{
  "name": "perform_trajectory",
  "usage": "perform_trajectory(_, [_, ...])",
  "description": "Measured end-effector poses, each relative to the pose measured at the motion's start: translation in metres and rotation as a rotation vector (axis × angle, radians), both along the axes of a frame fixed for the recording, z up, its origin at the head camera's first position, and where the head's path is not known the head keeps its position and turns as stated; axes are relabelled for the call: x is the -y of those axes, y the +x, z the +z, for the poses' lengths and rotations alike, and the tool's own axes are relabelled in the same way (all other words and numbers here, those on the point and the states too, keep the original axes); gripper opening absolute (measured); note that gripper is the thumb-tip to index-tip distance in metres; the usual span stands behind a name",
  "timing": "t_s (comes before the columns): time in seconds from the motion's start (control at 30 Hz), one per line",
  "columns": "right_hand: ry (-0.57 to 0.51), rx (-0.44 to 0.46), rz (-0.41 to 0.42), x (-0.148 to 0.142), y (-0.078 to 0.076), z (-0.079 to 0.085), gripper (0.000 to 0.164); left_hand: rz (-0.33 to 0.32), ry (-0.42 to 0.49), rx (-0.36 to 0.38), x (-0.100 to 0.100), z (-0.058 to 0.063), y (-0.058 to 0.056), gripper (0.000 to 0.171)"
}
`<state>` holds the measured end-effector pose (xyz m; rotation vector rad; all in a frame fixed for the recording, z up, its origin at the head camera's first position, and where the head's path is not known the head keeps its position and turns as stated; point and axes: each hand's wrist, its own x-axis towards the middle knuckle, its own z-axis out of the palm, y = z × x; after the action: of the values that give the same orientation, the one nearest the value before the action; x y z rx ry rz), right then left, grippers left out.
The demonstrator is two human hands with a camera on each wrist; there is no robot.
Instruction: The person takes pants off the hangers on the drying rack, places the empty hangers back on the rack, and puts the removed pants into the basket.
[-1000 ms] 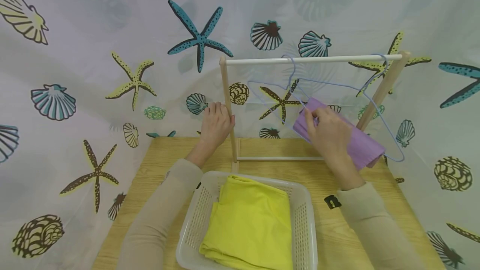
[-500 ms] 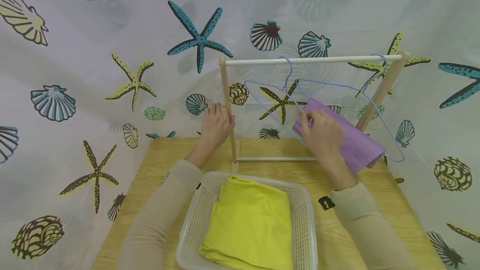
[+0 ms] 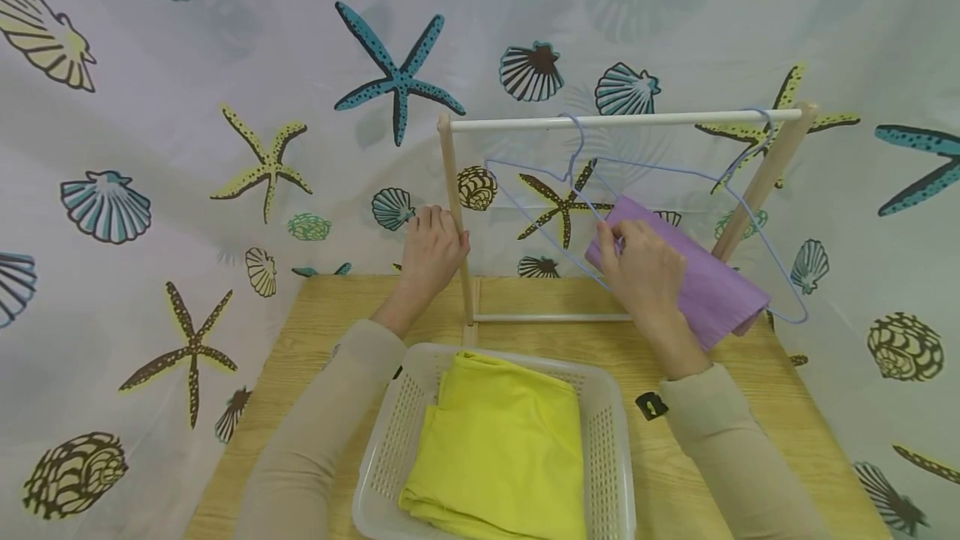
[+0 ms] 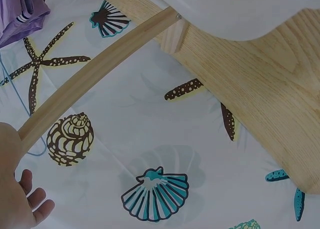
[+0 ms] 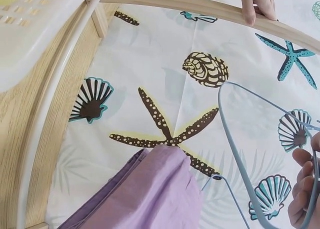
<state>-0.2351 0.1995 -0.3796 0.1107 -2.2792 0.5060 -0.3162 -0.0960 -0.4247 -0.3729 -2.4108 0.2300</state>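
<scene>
My left hand (image 3: 433, 250) grips the left wooden post (image 3: 459, 215) of a small clothes rack; in the right wrist view, fingers (image 5: 257, 4) wrap over that post. Two thin blue clothes hangers hook over the rack's white top rail (image 3: 637, 119). My right hand (image 3: 643, 267) pinches the wire of the nearer hanger (image 3: 576, 158), which hangs at a slant. Behind that hand a folded purple cloth (image 3: 712, 290) drapes over the other hanger (image 3: 780, 273), at the right end. Part of the nearer hanger is hidden by the right hand.
In front of the rack, a white plastic basket (image 3: 618, 440) holds folded yellow cloth (image 3: 502, 440). Both stand on a wood-grain table (image 3: 315, 323). A white lower bar (image 3: 555, 317) joins the rack's posts. A curtain (image 3: 187, 232) printed with shells and starfish surrounds the table.
My right hand has shifted slightly to the left, and the nearer hanger's hook has slid a little left along the rail with it. The left hand stays on the post.
</scene>
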Motion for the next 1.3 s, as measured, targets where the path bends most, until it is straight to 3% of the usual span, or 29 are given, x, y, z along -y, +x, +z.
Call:
perform_trajectory(0.5, [-0.025,0.032,0.045,-0.007,-0.003,-0.001,0.051,0.0,0.006,0.001,0.0,0.004,0.002,0.037])
perform_trajectory(0.9, [-0.015,0.075,0.132,-0.026,0.006,0.022,0.048,0.0,0.006,-0.012,-0.001,0.004,0.002,0.037])
perform_trajectory(1.1, [0.03,0.038,0.185,-0.042,0.012,0.031,0.041,0.003,-0.002,-0.009,-0.001,0.003,0.002,0.038])
perform_trajectory(1.3, [0.059,0.02,0.241,-0.064,0.016,0.035,0.048,0.017,-0.018,0.013,0.0,0.003,0.003,0.039])
